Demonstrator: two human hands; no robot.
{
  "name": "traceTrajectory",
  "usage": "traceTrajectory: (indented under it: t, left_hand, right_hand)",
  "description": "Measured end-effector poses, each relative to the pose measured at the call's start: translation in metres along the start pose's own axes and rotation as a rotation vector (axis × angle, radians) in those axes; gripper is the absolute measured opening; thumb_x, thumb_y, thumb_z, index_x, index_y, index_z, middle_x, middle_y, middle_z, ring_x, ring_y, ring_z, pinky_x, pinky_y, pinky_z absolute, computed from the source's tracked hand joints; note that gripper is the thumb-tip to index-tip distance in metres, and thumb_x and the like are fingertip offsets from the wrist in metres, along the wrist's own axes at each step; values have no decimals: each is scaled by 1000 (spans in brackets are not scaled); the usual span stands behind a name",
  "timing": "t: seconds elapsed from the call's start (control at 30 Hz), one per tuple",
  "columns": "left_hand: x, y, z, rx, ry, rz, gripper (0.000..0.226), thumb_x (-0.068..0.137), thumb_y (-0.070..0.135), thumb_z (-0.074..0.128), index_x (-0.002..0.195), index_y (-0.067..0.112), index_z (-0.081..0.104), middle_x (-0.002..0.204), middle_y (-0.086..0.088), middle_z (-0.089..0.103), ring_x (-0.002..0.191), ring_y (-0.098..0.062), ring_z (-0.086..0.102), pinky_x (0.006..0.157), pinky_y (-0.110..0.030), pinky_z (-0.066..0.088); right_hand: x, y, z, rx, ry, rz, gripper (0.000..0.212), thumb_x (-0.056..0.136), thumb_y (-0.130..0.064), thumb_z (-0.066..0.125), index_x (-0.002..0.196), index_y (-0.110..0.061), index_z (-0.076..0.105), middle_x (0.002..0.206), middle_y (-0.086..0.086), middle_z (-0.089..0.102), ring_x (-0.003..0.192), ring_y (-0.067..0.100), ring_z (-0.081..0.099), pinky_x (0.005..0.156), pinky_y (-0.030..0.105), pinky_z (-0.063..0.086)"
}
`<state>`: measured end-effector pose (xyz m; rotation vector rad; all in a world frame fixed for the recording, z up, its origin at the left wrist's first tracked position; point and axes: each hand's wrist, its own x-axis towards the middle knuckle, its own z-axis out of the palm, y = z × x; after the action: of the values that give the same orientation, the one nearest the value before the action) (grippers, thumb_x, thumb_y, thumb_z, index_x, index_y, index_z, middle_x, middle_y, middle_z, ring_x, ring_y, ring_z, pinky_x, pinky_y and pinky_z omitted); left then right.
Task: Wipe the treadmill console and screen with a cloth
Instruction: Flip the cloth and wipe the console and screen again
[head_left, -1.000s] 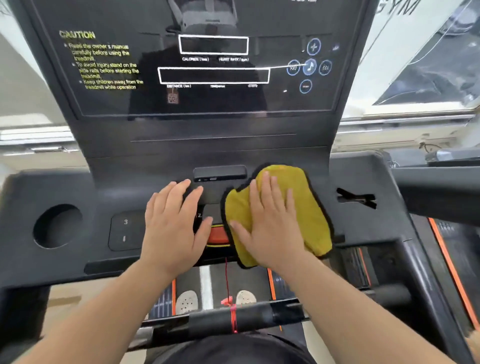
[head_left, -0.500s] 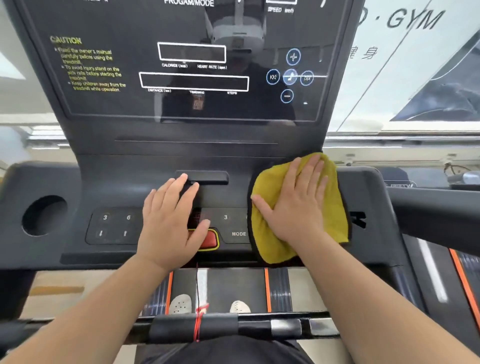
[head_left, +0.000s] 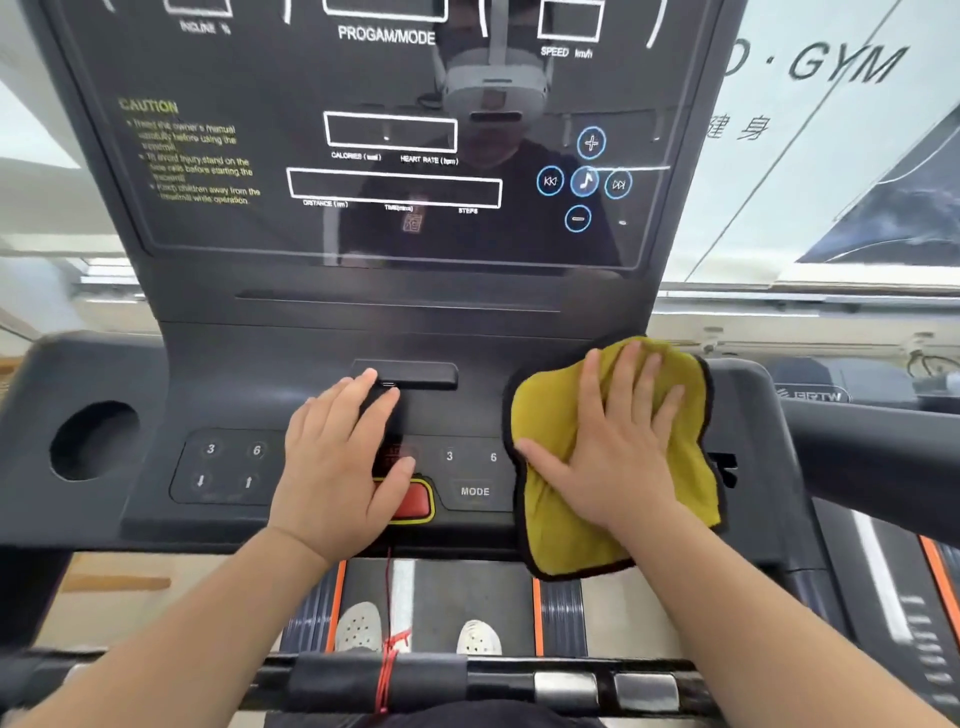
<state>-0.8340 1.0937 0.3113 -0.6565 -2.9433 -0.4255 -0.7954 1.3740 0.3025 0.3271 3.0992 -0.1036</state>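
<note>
The yellow cloth (head_left: 613, 467) lies spread flat on the right part of the treadmill console (head_left: 260, 384), just right of the MODE button (head_left: 475, 491), with its dark-edged lower corner hanging past the console's front edge. My right hand (head_left: 618, 447) presses down on the middle of the cloth, palm flat and fingers (head_left: 631, 374) splayed toward the console's back; I am not clenching it, only pinning it under an open palm. My left hand (head_left: 343, 462) rests flat on the console left of the MODE button, holding nothing, its fingertips reaching the small dark ledge (head_left: 415, 374) behind and its thumb lying against the red stop button (head_left: 413, 500), which it partly covers. Further left of the MODE button sits a keypad (head_left: 228, 465) marked 3, 6 and two arrows, and beyond that a round cup hole (head_left: 93, 439). Above the console rises the dark screen (head_left: 384, 140), printed with a yellow caution notice, white outlined boxes and blue round icons. Below the console's front edge I see the treadmill belt (head_left: 467, 597), my two pale shoes (head_left: 361, 626) on it, and a red cord (head_left: 388, 644) dropping from the stop button to the front handlebar (head_left: 519, 680).
</note>
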Motion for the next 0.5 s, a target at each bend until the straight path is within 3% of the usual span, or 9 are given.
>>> traceTrajectory:
  t: [0.1,0.27,0.4,0.5]
  left_hand:
    - [-1,1,0,-2,10,-7,63,90,46,44,140,11,54,152,-13,45,138,-36,41,113,-55,31]
    - [-2,1,-1,2,21,-16,62,89,46,44,140,12,53,152,-12,44,137,-35,41,112,-54,31]
    - [-1,2,-1,6,24,-35,66,88,48,46,144,14,49,154,-12,42,138,-36,41,113,-55,32]
    - [1,3,-1,19,26,-43,70,84,51,52,144,16,47,154,-11,41,138,-36,42,112,-55,32]
  right_hand:
    - [27,-6,-3,37,87,-12,123,82,-93,31,161,-12,-16,165,28,-24,153,49,-20,123,66,-7]
    - [55,-29,-5,96,236,-58,124,83,-88,44,162,-8,-8,167,24,-16,154,49,-12,120,64,-11]
    - [50,-22,-3,105,188,-119,116,88,-81,41,161,-10,-15,169,15,-19,156,41,-15,120,59,-10]
    - [32,6,3,40,130,-244,101,94,-78,30,163,-17,-11,171,5,-20,157,30,-20,126,62,3]
